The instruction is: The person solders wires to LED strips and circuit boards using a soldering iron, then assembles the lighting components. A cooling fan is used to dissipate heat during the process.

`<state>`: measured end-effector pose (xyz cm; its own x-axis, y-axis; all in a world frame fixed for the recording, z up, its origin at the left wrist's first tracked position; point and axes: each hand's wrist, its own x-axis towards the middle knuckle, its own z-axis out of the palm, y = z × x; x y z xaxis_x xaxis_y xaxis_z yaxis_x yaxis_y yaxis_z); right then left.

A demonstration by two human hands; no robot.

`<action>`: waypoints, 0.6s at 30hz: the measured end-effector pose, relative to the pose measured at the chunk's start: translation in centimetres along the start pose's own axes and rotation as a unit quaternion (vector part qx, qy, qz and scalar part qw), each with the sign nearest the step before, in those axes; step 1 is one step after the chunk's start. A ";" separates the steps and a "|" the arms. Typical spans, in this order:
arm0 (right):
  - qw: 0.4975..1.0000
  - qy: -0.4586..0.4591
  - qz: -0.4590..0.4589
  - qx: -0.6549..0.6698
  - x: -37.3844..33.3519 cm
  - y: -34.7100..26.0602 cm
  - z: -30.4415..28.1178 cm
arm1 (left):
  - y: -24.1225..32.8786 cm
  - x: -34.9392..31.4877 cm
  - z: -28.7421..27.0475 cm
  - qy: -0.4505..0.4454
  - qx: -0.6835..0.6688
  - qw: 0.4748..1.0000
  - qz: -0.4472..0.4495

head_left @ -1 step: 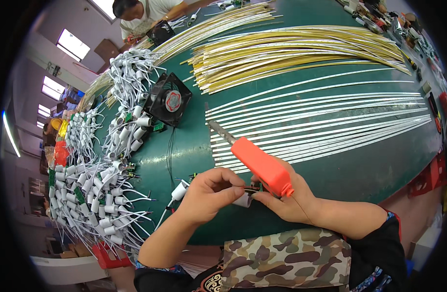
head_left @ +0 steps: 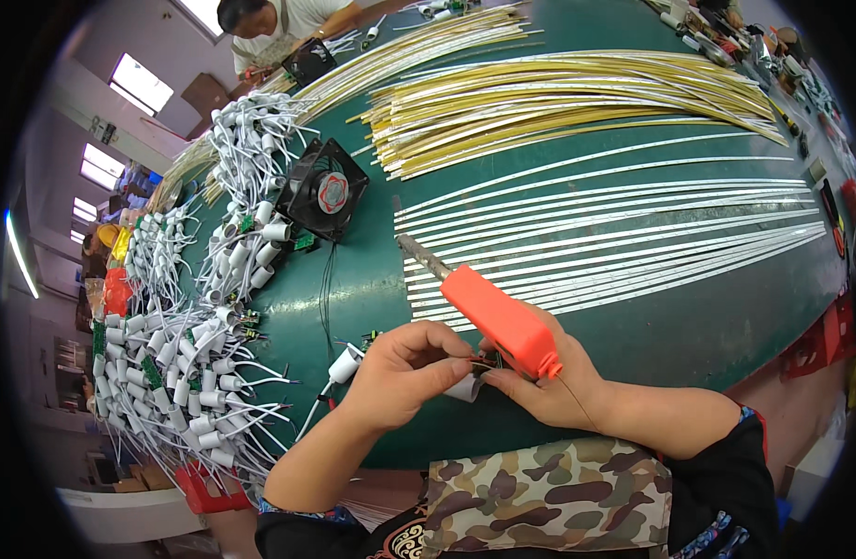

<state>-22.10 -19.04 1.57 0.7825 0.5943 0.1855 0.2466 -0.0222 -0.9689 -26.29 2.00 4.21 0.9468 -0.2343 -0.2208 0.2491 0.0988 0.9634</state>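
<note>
I've got a green surface (head_left: 623,345) carrying white strips (head_left: 614,238); on the near side, a red-handled soldering iron (head_left: 500,321), gripped by curled right hand (head_left: 569,384), tip near the strip ends. Left hand (head_left: 398,374) thumb-to-index, white cylinder (head_left: 462,388) just below, pinching thin wires (head_left: 485,364) between both hands. Right fingertip contact: can't tell.

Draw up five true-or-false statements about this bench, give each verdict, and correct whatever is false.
1. The right hand holds the soldering tool. True.
2. The tool's handle is blue. False: it is red.
3. The black fan stands left of the spaced white strips. True.
4. White wired cylinders are heaped left of the left hand. True.
5. That hand lies flat and open. False: it pinches a small thin piece.
</note>
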 end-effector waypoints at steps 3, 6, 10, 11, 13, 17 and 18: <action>0.996 0.021 0.061 0.059 -0.4 0.4 0.3 | 0.3 0.0 0.9 0.021 -0.080 0.995 0.053; 0.986 0.042 0.097 0.132 0.1 0.1 -0.1 | -0.9 0.3 0.2 0.021 -0.064 0.991 0.115; 0.973 0.058 0.123 0.187 0.2 0.4 0.2 | -1.2 0.8 1.3 -0.012 -0.066 0.998 -0.019; 0.973 0.058 0.123 0.185 0.3 0.3 0.1 | -0.8 1.0 1.2 -0.005 -0.033 0.998 -0.045; 0.979 0.039 0.120 0.162 0.5 -0.4 -0.3 | -0.2 1.3 1.4 0.000 -0.007 0.998 -0.067; 0.982 0.095 0.078 0.141 0.1 0.5 0.2 | 0.7 1.1 2.1 -0.022 0.039 0.994 -0.096; 0.984 0.095 0.083 0.128 0.1 0.7 0.1 | 0.8 1.0 2.1 -0.006 0.050 0.994 -0.094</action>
<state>-21.92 -18.90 0.90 0.8989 0.4374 0.0248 -0.0270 0.1117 -0.9934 -25.57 -0.20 5.04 0.8823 -0.2518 -0.3977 0.4000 -0.0441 0.9154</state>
